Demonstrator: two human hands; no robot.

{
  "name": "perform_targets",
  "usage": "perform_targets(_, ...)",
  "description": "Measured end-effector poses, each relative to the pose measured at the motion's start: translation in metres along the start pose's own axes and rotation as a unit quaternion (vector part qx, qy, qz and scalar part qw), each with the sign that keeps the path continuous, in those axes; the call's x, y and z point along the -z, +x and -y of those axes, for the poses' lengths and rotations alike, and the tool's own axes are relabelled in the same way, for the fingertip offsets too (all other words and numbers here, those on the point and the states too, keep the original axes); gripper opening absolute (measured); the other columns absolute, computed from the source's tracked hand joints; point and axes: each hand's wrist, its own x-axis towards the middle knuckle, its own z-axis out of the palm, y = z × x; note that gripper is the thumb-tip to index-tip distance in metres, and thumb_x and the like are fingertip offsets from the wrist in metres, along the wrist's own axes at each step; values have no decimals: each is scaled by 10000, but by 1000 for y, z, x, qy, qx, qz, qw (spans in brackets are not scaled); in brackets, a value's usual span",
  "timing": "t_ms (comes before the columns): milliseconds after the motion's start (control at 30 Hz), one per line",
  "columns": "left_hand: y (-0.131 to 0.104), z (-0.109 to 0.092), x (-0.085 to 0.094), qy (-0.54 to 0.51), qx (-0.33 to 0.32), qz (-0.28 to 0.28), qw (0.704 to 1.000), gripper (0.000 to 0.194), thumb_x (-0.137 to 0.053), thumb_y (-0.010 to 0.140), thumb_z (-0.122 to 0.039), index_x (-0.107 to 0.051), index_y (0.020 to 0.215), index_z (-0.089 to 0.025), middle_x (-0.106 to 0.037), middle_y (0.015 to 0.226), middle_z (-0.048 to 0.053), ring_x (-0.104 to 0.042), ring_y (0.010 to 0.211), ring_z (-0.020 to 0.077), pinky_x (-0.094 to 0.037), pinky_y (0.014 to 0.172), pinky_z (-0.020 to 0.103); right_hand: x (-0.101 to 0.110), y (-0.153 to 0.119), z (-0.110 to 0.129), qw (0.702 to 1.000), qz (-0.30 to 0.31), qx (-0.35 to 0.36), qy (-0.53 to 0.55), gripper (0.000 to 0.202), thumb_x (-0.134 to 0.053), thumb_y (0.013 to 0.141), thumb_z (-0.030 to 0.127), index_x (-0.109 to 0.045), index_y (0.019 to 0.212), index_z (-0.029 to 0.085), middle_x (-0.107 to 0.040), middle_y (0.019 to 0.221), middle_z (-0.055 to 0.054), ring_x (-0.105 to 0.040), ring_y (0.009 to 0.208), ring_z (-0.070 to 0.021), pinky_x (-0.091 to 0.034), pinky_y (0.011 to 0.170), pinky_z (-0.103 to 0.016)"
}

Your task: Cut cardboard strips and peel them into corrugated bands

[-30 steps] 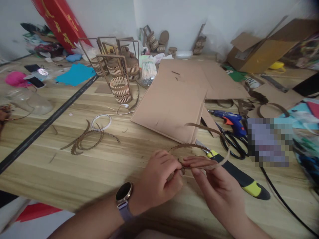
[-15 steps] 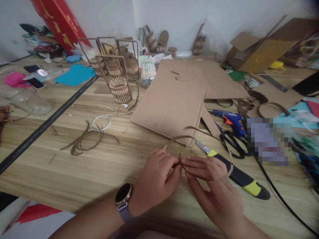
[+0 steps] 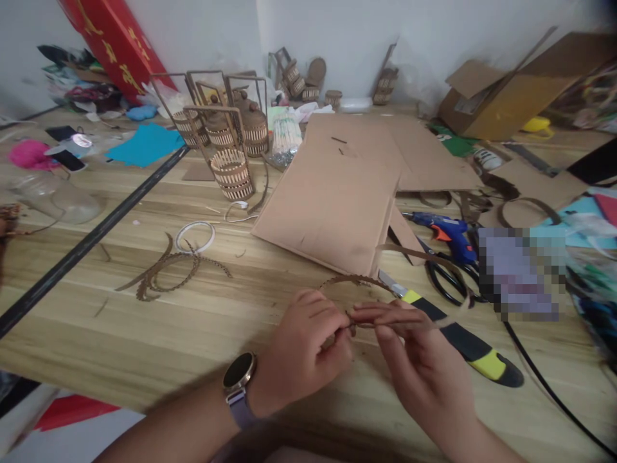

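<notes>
A thin brown cardboard strip (image 3: 357, 279), notched along part of its edge, loops behind both hands. My left hand (image 3: 313, 337), with a watch on its wrist, pinches the strip between thumb and forefinger. Facing it, my right hand (image 3: 419, 347) grips the same strip between thumb and straightened fingers, and a free end arcs out past its knuckles. The fingers partly hide where the strip passes between the hands. Just beyond my right hand lies a utility knife (image 3: 475, 347) with a black and yellow handle.
Black-handled scissors (image 3: 450, 283) and a blue glue gun (image 3: 448, 235) lie at right. Large cardboard sheets (image 3: 332, 199) cover the middle. More notched strips (image 3: 168, 270) and a white ring (image 3: 195, 238) lie at left. Small slatted baskets (image 3: 232, 175) stand farther back.
My right hand has slid a little to the right along the strip, its fingers flatter. The strip's loop has swung right and lower. My left hand has stayed nearly in place.
</notes>
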Motion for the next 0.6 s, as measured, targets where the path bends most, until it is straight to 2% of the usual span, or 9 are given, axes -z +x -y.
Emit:
perform_targets(100,0,-1,0,-11,3,4,1000,168,-484,896,-115,-529,757,-199,-621,751,11,-560,774,170,-442,786,323,-1,-3,-2,1000,-3,-23,21,85,-531,982,239,-610,969,268,-767,920,-24,-748,882,-179,-609,738,-285)
perform_targets(300,-1,-3,0,-16,19,8,1000,172,-477,896,-128,-503,745,-207,-610,753,21,-568,777,178,-447,779,320,-2,-5,-5,1000,10,-15,14,48,-599,950,276,-636,979,271,-763,916,-29,-740,894,-206,-608,753,-330)
perform_targets(500,0,-4,2,-21,34,13,999,160,-485,961,-215,-548,816,-191,-611,790,28,-562,789,180,-436,765,316,-2,-5,-6,999,-4,35,-2,145,-625,888,133,-638,939,267,-751,901,-7,-721,906,-207,-579,818,-384)
perform_targets(600,-1,-3,1,-14,50,17,999,138,-494,951,-187,-566,834,-186,-619,807,32,-563,800,182,-434,770,314,-1,0,-2,996,-10,89,-20,171,-639,869,94,-628,934,252,-758,885,-9,-724,899,-203,-557,822,-382)
